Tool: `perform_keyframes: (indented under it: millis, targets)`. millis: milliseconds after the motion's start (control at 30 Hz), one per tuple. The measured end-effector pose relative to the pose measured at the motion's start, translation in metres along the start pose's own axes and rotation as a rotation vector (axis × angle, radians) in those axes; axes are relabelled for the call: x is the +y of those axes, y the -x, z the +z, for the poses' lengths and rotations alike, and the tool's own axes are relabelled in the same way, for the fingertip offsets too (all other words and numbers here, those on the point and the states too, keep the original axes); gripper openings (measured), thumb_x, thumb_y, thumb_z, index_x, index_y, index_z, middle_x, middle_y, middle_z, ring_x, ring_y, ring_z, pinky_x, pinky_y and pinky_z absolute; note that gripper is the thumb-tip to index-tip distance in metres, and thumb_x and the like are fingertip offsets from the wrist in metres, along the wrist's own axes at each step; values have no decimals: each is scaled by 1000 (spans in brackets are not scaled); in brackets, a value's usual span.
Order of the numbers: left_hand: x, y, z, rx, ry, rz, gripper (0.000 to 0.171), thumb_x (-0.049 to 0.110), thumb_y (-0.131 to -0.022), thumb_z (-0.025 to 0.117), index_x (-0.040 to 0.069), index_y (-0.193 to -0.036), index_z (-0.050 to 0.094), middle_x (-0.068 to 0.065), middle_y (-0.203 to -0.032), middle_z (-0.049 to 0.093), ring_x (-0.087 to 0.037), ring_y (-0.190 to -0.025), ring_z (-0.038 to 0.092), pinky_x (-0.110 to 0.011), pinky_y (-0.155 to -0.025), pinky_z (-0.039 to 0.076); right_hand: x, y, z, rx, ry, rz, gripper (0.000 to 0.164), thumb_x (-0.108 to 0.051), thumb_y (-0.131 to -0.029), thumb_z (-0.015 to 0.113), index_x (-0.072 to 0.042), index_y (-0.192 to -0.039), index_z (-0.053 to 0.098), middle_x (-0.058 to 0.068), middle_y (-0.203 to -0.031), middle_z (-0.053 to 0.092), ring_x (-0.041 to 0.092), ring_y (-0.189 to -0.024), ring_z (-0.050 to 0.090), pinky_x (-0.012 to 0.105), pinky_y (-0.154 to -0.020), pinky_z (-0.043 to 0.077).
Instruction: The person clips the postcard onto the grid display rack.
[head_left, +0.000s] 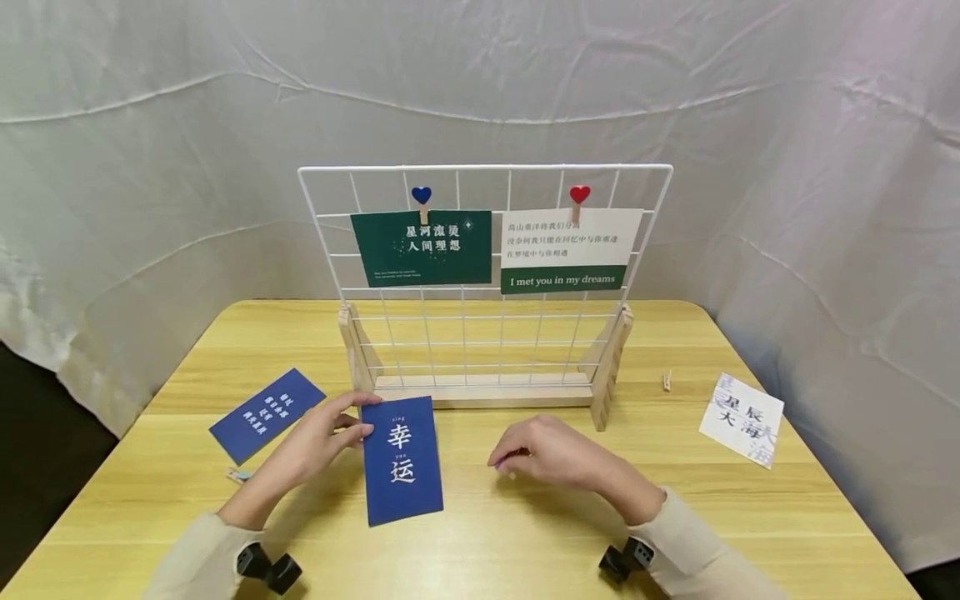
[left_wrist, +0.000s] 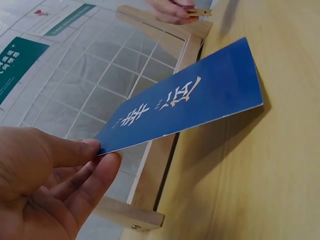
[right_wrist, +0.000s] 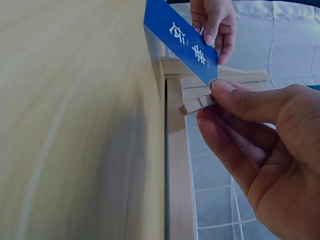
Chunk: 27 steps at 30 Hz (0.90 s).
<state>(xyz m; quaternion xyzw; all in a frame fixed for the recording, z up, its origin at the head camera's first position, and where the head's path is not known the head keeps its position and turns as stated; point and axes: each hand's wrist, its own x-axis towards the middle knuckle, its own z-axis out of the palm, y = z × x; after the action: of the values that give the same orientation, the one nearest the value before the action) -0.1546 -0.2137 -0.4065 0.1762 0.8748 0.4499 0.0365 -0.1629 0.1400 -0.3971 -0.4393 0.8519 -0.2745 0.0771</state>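
Above the tabletop (head_left: 480, 550), the left hand (head_left: 318, 442) is pinching a blue card (head_left: 403, 461), the right hand (head_left: 551, 452) a clip (right_wrist: 196, 105), likely for hanging, which next needs alignment with the grid (head_left: 463, 317).

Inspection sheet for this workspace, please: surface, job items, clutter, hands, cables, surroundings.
Surface: wood-grain table.
Job items: held card; held peg; rack with green card under blue heart peg, white-green card under red heart peg.
Clutter: blue card and light-blue peg left; white card and plain peg right.
Hands: left hand pinches held card; right hand pinches held peg.
Cables: nothing seen.
Surroundings: pale cloth behind.
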Motion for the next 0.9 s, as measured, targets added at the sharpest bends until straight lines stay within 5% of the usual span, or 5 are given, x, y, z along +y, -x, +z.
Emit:
perform_keyframes:
  millis: [433,900]
  targets:
    - [15,-11,5,49,-35,66,33,-1,-94,62,9,-126,61,-14,-108,67,-19,-84,70,-30,-71,58,0,0,-14,115,35,-20,9,-15,-92,70,-13,-97,77,-8,-93,71,1,-85,62,22,-75,53]
    - [31,-25,13,74,-55,65,27,4,-97,59,14,-122,66,-13,-114,66,-17,-83,68,-38,-71,58,3,6,-24,197,39,42,6,-20,-93,69,-21,-93,75,-9,-92,70,1,-81,61,24,-72,52]
